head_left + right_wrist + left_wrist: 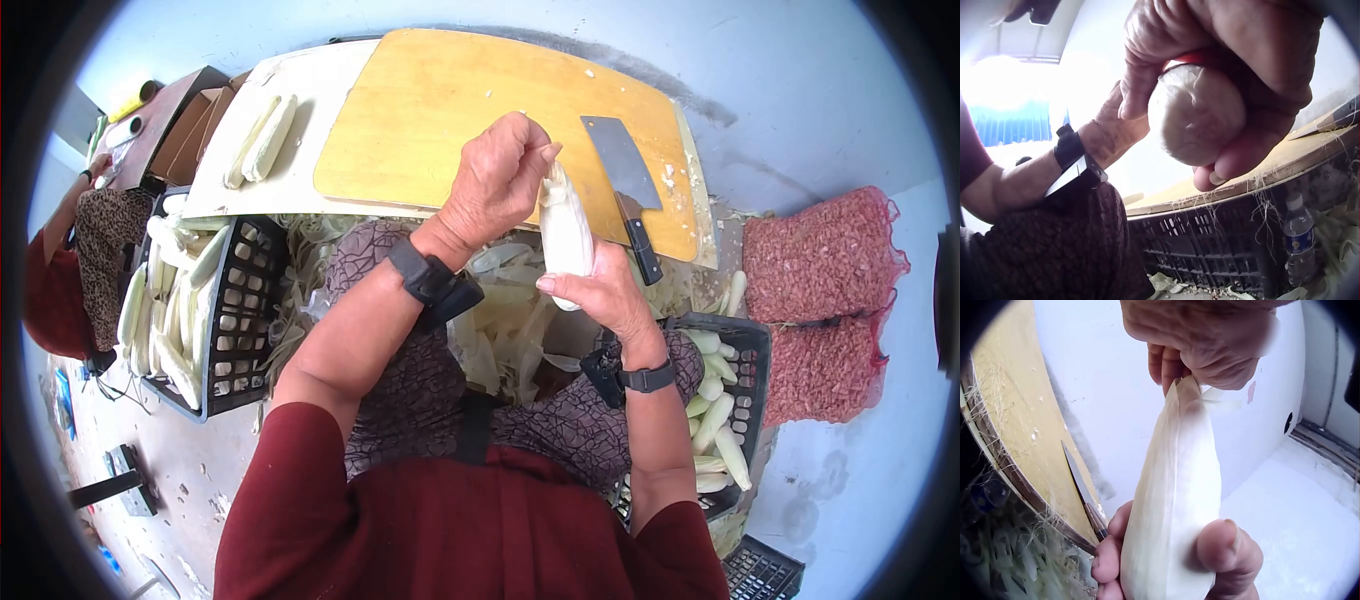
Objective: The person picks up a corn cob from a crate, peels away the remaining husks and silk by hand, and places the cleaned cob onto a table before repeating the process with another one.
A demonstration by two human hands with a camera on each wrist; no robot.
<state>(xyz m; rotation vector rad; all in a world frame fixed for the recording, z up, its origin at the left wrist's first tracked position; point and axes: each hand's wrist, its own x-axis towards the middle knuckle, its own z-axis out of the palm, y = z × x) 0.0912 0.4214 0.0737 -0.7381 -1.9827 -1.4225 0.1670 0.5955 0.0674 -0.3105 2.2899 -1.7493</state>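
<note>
An ear of corn in pale husk is held up in front of the yellow board's near edge. My right hand grips its lower part, the thumb lying across the husk. At the upper end, the fingers of my left hand pinch the tip of the husk. From the left wrist, the husk looks smooth and still wraps the ear, gathered to a point under the left fingers. The right wrist view shows the cut, rounded base poking out of the right fist.
A cleaver lies on the yellow board. Two husked ears rest further left. Crates of corn stand left and right; loose husks pile between the knees. Red mesh sacks lean rightward. Another person sits far left.
</note>
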